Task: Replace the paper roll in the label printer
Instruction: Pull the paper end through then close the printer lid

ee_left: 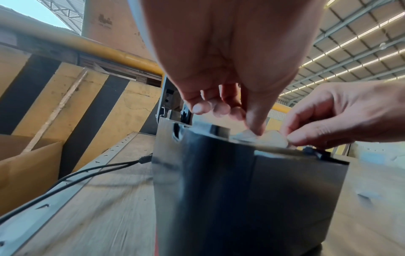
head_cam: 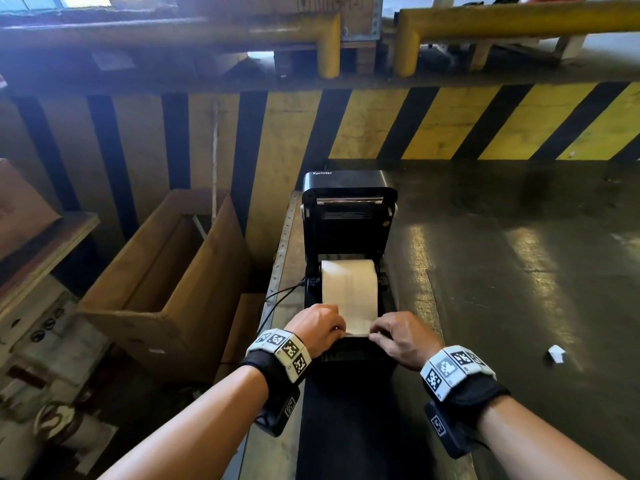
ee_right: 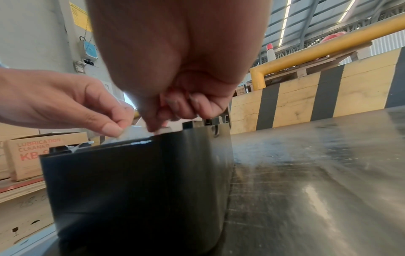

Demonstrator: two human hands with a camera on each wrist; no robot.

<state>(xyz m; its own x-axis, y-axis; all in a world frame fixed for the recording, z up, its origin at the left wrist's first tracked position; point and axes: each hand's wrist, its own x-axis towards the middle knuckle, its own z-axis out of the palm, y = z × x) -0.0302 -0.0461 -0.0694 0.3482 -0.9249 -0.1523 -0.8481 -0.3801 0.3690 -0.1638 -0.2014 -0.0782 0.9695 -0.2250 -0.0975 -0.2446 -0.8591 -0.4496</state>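
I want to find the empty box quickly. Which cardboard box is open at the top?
The big plain cardboard box left of the label printer stands open; the printed "LUBRICATION CLEANER" box is closed.

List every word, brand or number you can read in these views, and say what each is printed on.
"Xprinter": on the raised lid of the label printer.
"LUBRICATION CLEANER": on a cardboard box in the right wrist view.
"KB-": below it on the same box, the rest cut off by the printer.
Yellow wall sign: too small to read.
Print on the big carton: too blurred to read.
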